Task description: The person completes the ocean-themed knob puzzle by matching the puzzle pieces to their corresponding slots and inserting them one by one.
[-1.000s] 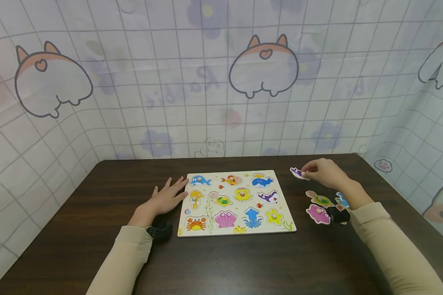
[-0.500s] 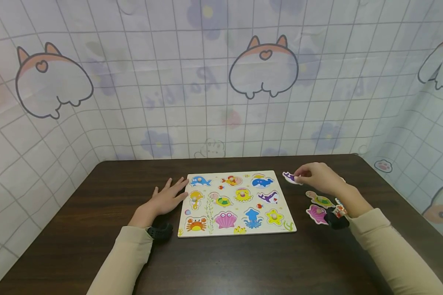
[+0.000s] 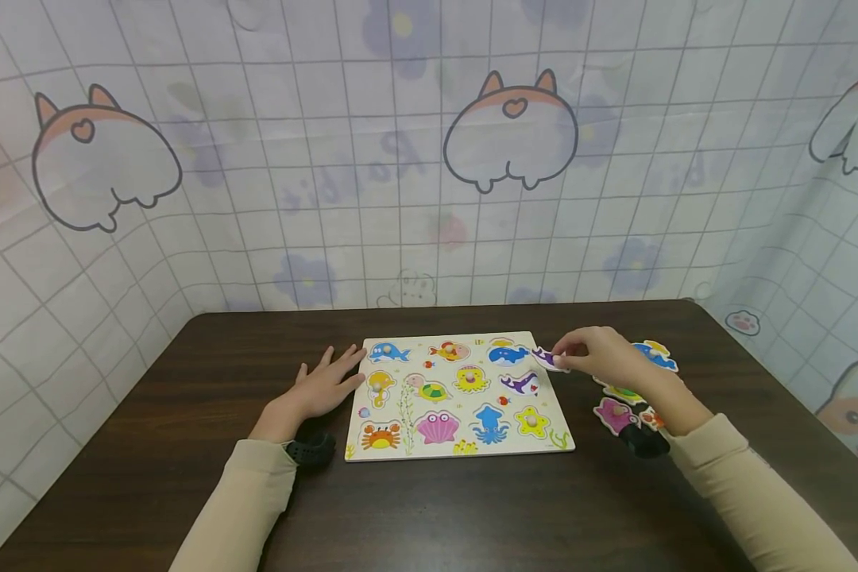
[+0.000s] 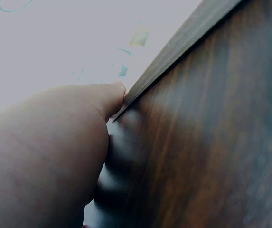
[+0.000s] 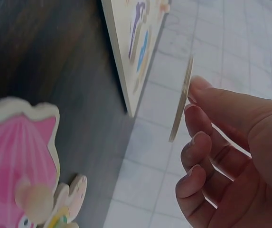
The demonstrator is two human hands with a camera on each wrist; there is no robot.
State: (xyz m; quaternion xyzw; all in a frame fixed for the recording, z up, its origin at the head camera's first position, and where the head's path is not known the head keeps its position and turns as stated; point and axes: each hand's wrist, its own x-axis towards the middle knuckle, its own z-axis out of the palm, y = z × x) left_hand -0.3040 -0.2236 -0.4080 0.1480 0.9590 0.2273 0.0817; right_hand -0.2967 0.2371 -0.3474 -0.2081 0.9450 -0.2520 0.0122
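My right hand (image 3: 604, 355) pinches a purple whale puzzle piece (image 3: 546, 359) just above the right edge of the wooden puzzle board (image 3: 439, 405). Seen edge-on in the right wrist view, the piece (image 5: 181, 104) sits at the thumb and index fingertips, the other fingers curled beneath. The board carries sea-animal pictures, including a purple whale picture (image 3: 519, 384) near the held piece. My left hand (image 3: 318, 393) lies with fingers spread at the board's left edge. In the left wrist view its thumb (image 4: 112, 97) is right at the board's side (image 4: 173, 50).
Right of the board lie loose puzzle pieces: a pink shell (image 3: 615, 415), a blue whale (image 3: 656, 355), a turtle (image 3: 624, 393) partly under the right arm, and an orange-and-white one (image 3: 652, 418). The dark wooden table (image 3: 429, 516) meets a patterned curtain (image 3: 372, 222) behind.
My right hand has carried the purple whale piece leftward and nearer to me, from beyond the board's right side to over its edge. The left hand has stayed in place.
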